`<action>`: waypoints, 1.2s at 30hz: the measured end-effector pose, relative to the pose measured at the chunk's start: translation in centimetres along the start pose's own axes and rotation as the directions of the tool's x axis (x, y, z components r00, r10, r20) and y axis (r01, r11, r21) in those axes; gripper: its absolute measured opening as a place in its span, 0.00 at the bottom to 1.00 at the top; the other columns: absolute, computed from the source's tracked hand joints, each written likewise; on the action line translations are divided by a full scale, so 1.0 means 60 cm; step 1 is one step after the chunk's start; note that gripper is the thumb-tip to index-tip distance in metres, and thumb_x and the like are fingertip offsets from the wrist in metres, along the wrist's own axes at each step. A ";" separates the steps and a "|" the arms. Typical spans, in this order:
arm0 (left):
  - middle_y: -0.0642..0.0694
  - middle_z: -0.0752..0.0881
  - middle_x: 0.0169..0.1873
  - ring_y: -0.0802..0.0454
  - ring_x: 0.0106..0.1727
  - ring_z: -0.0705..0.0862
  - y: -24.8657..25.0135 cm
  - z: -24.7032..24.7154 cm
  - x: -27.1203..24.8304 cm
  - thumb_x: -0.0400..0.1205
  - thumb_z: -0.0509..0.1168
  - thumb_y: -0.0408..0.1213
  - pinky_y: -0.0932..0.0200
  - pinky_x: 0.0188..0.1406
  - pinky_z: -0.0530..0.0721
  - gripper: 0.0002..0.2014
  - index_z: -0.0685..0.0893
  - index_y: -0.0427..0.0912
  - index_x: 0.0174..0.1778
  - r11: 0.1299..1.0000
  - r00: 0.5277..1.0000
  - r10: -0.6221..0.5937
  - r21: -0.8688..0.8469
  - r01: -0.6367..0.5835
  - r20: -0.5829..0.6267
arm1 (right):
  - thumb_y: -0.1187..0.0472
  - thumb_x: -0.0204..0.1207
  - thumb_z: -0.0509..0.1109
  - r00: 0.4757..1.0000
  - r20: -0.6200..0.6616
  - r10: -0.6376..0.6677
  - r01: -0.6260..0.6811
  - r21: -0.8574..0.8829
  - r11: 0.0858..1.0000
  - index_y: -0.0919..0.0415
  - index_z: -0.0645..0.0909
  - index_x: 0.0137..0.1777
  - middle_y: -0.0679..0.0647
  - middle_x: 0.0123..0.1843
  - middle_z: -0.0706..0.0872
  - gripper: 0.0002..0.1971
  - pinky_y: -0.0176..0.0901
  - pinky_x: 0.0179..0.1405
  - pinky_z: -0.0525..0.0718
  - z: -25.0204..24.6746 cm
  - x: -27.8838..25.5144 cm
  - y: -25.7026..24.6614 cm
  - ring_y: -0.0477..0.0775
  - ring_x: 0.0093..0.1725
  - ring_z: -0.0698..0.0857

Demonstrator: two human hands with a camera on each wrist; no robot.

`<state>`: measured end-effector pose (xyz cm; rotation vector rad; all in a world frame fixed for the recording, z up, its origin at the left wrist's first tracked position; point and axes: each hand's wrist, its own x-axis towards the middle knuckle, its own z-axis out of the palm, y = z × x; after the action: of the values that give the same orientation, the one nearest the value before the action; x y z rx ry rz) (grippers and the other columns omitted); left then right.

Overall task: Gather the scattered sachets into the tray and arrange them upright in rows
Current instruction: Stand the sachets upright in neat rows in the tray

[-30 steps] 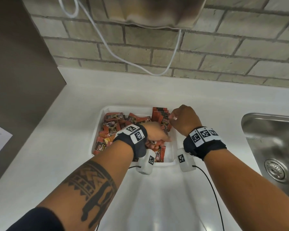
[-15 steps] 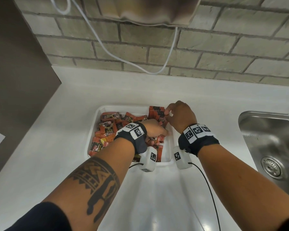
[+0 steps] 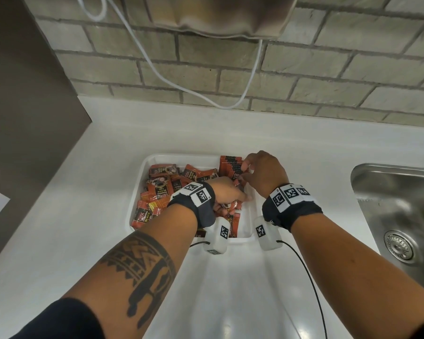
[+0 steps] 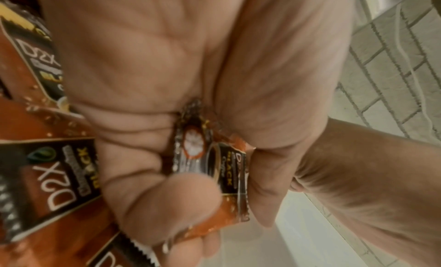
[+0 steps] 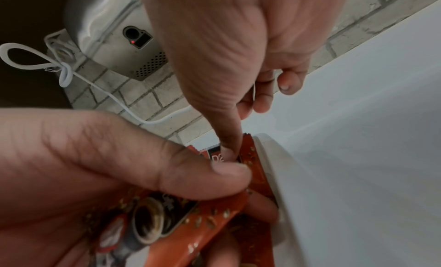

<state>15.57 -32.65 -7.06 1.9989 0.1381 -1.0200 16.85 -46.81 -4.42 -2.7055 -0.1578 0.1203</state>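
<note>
In the white plastic tray (image 3: 135,211) on the white bench (image 3: 83,192), the right hand (image 3: 264,174) pinches a standing orange foil sachet (image 5: 250,158) to steady the far-right row, while the left hand's (image 3: 227,192) grip clutches another sachet (image 4: 222,169), seemingly next in line.

One tray (image 3: 135,211), many sachets (image 3: 157,189) beyond counting, one sink (image 3: 399,206), two hands (image 3: 264,172)

We see the tray (image 3: 251,211) on the counter (image 3: 83,192) left of the sink (image 3: 397,199), loose sachets (image 3: 162,189) in its left part, an upright row of sachets (image 3: 230,165) at its far right, the wall (image 3: 304,77) behind.
</note>
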 end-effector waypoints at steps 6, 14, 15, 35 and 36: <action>0.40 0.87 0.43 0.51 0.35 0.84 -0.005 -0.002 -0.020 0.84 0.71 0.39 0.59 0.35 0.87 0.16 0.85 0.30 0.62 0.996 0.997 0.055 -0.077 -0.051 0.046 | 0.60 0.76 0.76 0.999 -0.045 -0.007 0.011 0.098 0.995 0.49 0.85 0.46 0.47 0.50 0.81 0.04 0.34 0.42 0.75 -0.017 -0.014 0.004 0.48 0.50 0.82; 0.37 0.86 0.53 0.48 0.54 0.88 -0.016 -0.011 -0.048 0.83 0.65 0.17 0.55 0.53 0.92 0.11 0.84 0.32 0.58 0.852 0.949 0.293 -0.483 -0.203 0.119 | 0.56 0.76 0.77 0.981 0.180 -0.077 0.021 0.294 0.956 0.44 0.85 0.43 0.44 0.43 0.89 0.05 0.35 0.42 0.75 -0.035 -0.047 0.014 0.41 0.41 0.83; 0.35 0.87 0.56 0.47 0.55 0.89 -0.015 -0.012 -0.051 0.83 0.67 0.17 0.56 0.52 0.92 0.13 0.84 0.30 0.62 0.845 0.944 0.315 -0.480 -0.235 0.094 | 0.59 0.75 0.78 0.984 0.171 -0.057 -0.005 0.341 0.940 0.44 0.85 0.41 0.47 0.42 0.90 0.07 0.39 0.45 0.79 -0.039 -0.044 0.014 0.45 0.41 0.85; 0.37 0.91 0.54 0.43 0.45 0.87 -0.002 -0.007 -0.055 0.85 0.68 0.51 0.55 0.50 0.86 0.21 0.89 0.37 0.61 0.893 0.987 0.155 0.435 -0.119 -0.048 | 0.62 0.78 0.74 1.000 0.014 0.000 -0.002 0.144 0.990 0.52 0.88 0.42 0.37 0.34 0.79 0.05 0.22 0.29 0.69 -0.036 -0.019 -0.012 0.35 0.34 0.78; 0.39 0.90 0.59 0.42 0.53 0.88 0.001 -0.003 -0.056 0.86 0.66 0.50 0.53 0.59 0.86 0.20 0.88 0.39 0.66 0.885 0.983 0.183 0.441 -0.150 -0.032 | 0.63 0.77 0.74 1.000 0.020 -0.006 0.003 0.138 0.990 0.52 0.88 0.41 0.38 0.34 0.80 0.06 0.21 0.28 0.70 -0.034 -0.018 -0.014 0.35 0.34 0.79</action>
<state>13.50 -31.64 -4.61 2.4068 -0.2452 -0.9241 15.91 -47.04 -2.16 -2.5669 -0.1556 0.1516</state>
